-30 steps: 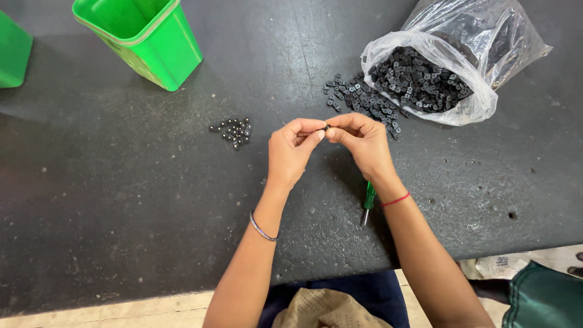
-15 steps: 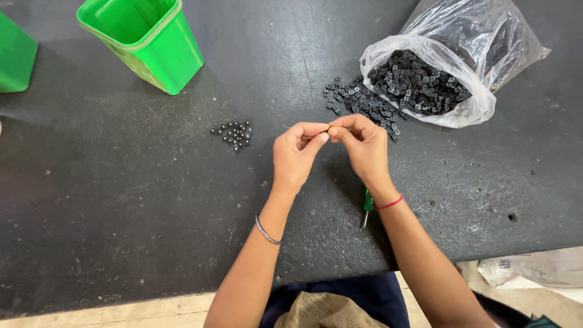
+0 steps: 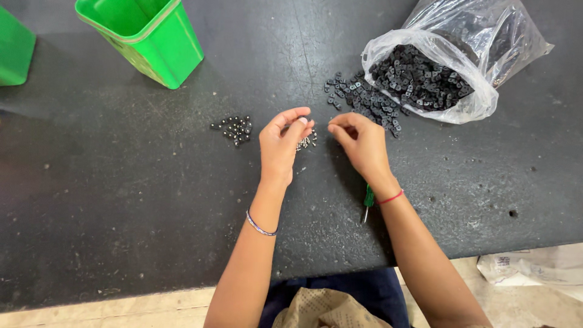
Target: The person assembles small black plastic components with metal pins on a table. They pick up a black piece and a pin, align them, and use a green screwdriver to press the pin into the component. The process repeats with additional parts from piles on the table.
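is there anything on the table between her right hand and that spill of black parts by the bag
Nothing visible. The right hand hovers right beside the loose black parts spilled from the clear plastic bag, with only bare dark table between them.

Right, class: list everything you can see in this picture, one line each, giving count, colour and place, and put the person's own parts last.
Dark work table: one, black, fills the view.
Green plastic bin: one, top left; a second green container is cut off at the left edge.
Clear plastic bag: one, top right, open and full of small black plastic pieces.
Loose black plastic pieces: many, spilled by the bag's mouth.
Small dark round metal parts: one cluster, left of the hands.
Small silvery parts: a few, between the hands.
Green-handled tool: one, under the right wrist.
Left hand: silver bangle, fingertips pinched.
Right hand: red thread on wrist, fingers curled; contents too small to tell.
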